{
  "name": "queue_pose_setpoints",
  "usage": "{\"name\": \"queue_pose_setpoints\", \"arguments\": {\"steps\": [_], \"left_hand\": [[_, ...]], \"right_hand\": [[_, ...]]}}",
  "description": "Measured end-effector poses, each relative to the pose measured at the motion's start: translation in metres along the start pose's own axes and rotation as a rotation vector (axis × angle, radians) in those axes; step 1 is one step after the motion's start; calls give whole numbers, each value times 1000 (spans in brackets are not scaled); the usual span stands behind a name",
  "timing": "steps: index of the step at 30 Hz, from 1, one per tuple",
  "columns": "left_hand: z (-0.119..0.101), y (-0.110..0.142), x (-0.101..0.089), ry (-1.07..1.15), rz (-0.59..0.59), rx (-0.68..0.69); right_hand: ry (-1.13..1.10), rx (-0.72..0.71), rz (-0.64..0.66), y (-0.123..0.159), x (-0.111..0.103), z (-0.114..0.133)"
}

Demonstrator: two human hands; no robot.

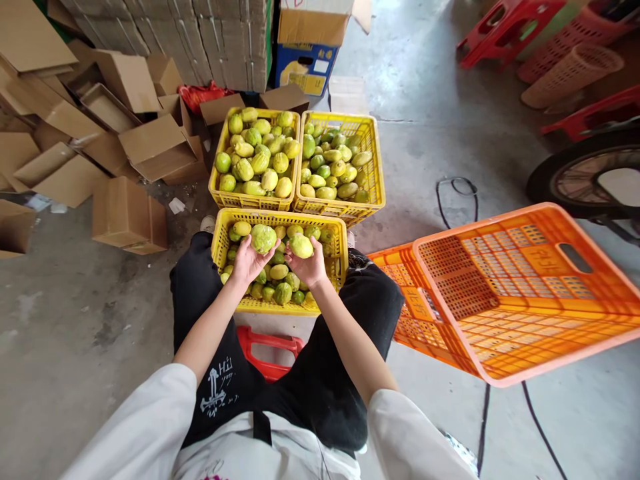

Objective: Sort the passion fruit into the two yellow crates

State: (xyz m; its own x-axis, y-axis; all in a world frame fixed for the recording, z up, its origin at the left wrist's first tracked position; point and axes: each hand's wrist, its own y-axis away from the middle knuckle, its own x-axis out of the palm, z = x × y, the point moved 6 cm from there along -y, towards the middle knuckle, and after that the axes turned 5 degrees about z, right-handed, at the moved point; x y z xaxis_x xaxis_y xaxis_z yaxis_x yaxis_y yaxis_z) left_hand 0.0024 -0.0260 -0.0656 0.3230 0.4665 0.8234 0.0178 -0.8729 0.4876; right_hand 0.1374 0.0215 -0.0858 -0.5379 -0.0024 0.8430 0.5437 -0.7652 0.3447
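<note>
Over the near yellow crate (280,309), my left hand (249,262) holds a bumpy green fruit (263,239), its fingers curled under and around it. My right hand (310,265) grips a smoother, yellower lemon-like fruit (301,246) a short way to the right. The two fruits are apart. Below both hands, the crate contains many loose green and yellow fruits (283,293) of the same sort. My forearms and the held fruits hide part of that pile.
Two more yellow crates of fruit (255,203) (379,160) adjoin the near one. To my right an orange crate (500,373) lies tipped on its side. Cardboard boxes (123,213) are heaped at left. A black cable (483,427), red stools (500,33) and a wheel (575,173) are at right.
</note>
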Motion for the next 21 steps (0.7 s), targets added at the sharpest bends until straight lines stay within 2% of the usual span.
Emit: {"name": "queue_pose_setpoints", "arguments": {"steps": [3,9,15,19,21], "left_hand": [[0,-1,-3,-15,-58,-2],[1,1,0,28,-70,-34],[3,2,5,55,62,-45],[0,-1,1,64,30,6],[1,-2,1,39,26,-4]], "right_hand": [[-9,-30,24,2,5,4],[26,-24,24,-1,1,1],[58,0,-32,-3,-8,-2],[70,48,44,-1,-1,0],[44,70,29,-2,-2,-1]]}}
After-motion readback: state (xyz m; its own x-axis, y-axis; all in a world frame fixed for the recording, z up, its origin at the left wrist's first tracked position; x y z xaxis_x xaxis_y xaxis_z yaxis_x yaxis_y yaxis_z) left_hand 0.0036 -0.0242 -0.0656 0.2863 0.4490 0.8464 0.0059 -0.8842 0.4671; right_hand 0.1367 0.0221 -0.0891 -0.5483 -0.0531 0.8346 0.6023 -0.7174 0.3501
